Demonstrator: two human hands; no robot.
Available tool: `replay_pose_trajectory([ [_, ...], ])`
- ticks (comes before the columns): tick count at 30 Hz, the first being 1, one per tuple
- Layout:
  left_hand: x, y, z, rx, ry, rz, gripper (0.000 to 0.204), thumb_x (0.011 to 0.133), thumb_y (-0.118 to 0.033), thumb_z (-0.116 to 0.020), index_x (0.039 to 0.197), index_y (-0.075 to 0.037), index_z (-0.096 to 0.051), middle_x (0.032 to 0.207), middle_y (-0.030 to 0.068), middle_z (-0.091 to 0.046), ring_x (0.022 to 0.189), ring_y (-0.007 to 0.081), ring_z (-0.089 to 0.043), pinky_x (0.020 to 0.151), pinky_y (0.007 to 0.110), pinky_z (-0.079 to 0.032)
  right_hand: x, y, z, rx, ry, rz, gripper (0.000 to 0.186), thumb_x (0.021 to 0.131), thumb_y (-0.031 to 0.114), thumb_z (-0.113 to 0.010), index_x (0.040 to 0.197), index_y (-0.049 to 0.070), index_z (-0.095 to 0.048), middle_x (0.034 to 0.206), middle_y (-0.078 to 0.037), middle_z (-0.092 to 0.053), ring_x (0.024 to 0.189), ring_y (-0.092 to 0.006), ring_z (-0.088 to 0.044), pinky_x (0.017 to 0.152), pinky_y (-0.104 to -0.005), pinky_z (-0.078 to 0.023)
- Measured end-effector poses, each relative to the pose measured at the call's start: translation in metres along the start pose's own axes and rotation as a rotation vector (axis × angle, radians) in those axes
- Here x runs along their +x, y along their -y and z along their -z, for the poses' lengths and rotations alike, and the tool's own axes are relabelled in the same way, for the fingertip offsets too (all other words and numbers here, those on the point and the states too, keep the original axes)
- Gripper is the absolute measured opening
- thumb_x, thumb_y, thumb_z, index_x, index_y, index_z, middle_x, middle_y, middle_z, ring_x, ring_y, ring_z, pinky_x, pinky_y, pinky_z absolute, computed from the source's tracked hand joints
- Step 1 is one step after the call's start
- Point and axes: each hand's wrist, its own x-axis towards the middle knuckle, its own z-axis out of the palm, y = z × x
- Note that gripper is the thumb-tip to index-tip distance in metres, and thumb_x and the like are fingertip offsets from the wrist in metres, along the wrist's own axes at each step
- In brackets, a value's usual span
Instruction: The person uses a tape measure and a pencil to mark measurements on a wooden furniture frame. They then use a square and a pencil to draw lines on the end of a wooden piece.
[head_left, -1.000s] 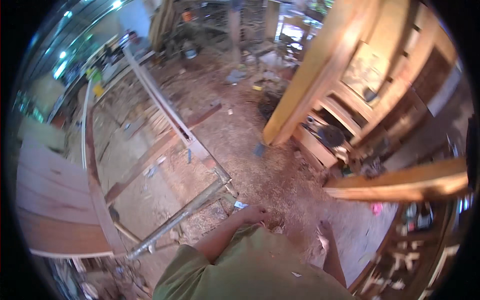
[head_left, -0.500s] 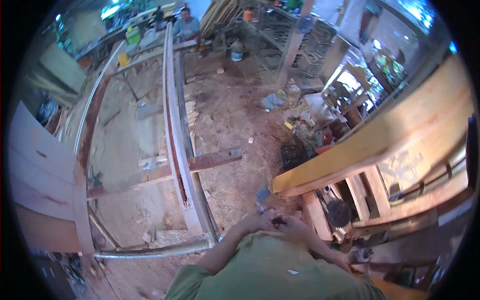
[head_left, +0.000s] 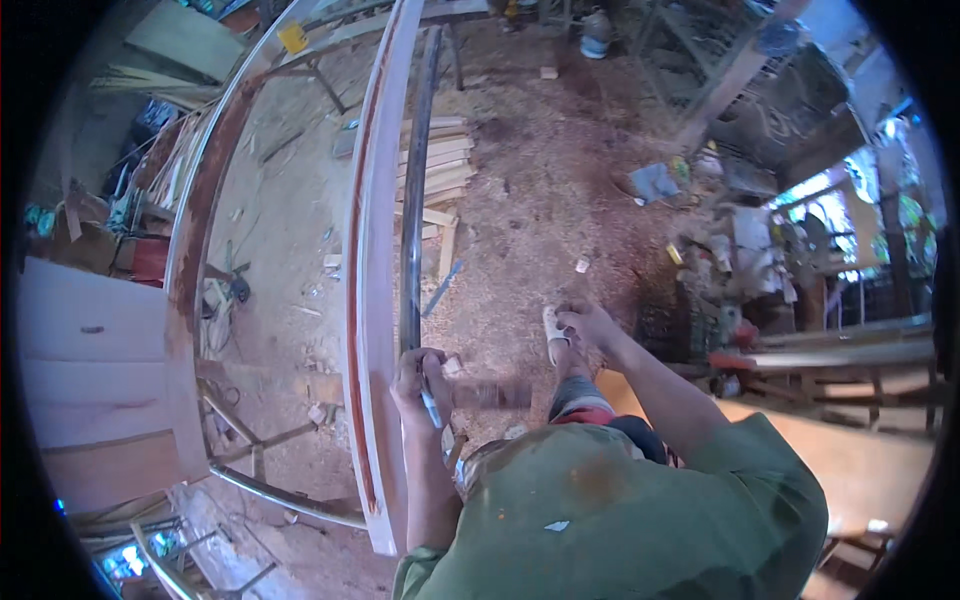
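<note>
My left hand (head_left: 420, 380) is closed around a slim pale-blue and white pen (head_left: 431, 406), beside the long pale wooden plank (head_left: 378, 230). Just past its fingers is a small pale block (head_left: 453, 367); I cannot tell whether they touch it. A dark metal pipe (head_left: 412, 220) runs along the plank's right side and ends close to this hand. My right hand (head_left: 590, 328) hangs over the floor with its fingers loosely apart and nothing visible in them. In the picture it overlaps my foot in a white sandal (head_left: 552, 325).
Left of the plank stands a reddish-brown wooden rail (head_left: 200, 230) with pale panels (head_left: 95, 360) beyond it. Cut wood strips (head_left: 440, 165) lie on the shavings-strewn floor (head_left: 520, 220). Clutter (head_left: 745, 250) lines the right side, and an orange-tan board (head_left: 830, 445) lies at lower right.
My hands were together in front of my body and are now apart: the left by the plank, the right out to the right. The view has swung down and the plank is nearer.
</note>
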Motion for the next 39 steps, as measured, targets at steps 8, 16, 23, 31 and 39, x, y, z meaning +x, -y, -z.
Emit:
replay_pose_trajectory([
  [8,0.188,0.124,-0.115,0.465,0.169,0.185,0.042,0.094,-0.001,-0.056,0.135,0.003,-0.053,0.137,0.0227,-0.050,0.127,0.0313,-0.050,0.106,0.037,-0.040,0.314,-0.083,-0.054,-0.774,0.281,0.027,0.029,0.087,0.022,-0.062,0.109,0.004,-0.069,0.104,-0.015,-0.071,0.091,-0.0294,-0.067,0.082,-0.0409,-0.053],
  [16,0.238,0.170,-0.152,0.968,0.312,-0.229,0.035,0.093,-0.005,-0.062,0.128,-0.003,-0.057,0.136,0.0234,-0.051,0.123,0.0386,-0.053,0.105,0.049,-0.044,0.557,-0.206,-0.104,-0.276,0.145,-0.318,0.027,0.078,0.020,-0.061,0.095,0.001,-0.071,0.095,-0.019,-0.073,0.088,-0.0402,-0.069,0.075,-0.0483,-0.054],
  [23,0.258,0.200,-0.155,1.162,0.487,-0.155,0.035,0.088,-0.005,-0.070,0.119,-0.006,-0.053,0.132,0.0234,-0.053,0.120,0.0409,-0.055,0.102,0.054,-0.046,0.677,-0.280,-0.218,-0.462,0.259,-0.167,0.038,0.078,0.028,-0.070,0.105,0.001,-0.068,0.107,-0.026,-0.068,0.104,-0.0392,-0.066,0.089,-0.0481,-0.052],
  [31,0.272,0.238,-0.155,1.147,0.585,-0.057,0.029,0.083,-0.008,-0.075,0.099,-0.005,-0.051,0.126,0.0232,-0.057,0.116,0.0410,-0.057,0.099,0.054,-0.047,0.726,-0.323,-0.278,-0.604,0.136,-0.057,0.026,0.088,0.023,-0.063,0.103,0.002,-0.064,0.102,-0.023,-0.069,0.098,-0.0405,-0.067,0.084,-0.0502,-0.053],
  [39,0.286,0.203,-0.165,0.975,0.489,-0.151,0.033,0.078,-0.011,-0.081,0.080,-0.003,-0.050,0.121,0.0229,-0.061,0.112,0.0410,-0.060,0.095,0.054,-0.049,0.480,-0.439,-0.234,-0.466,0.797,-0.546,0.033,0.081,0.022,-0.068,0.107,0.002,-0.071,0.098,-0.022,-0.071,0.085,-0.0310,-0.069,0.076,-0.0439,-0.053],
])
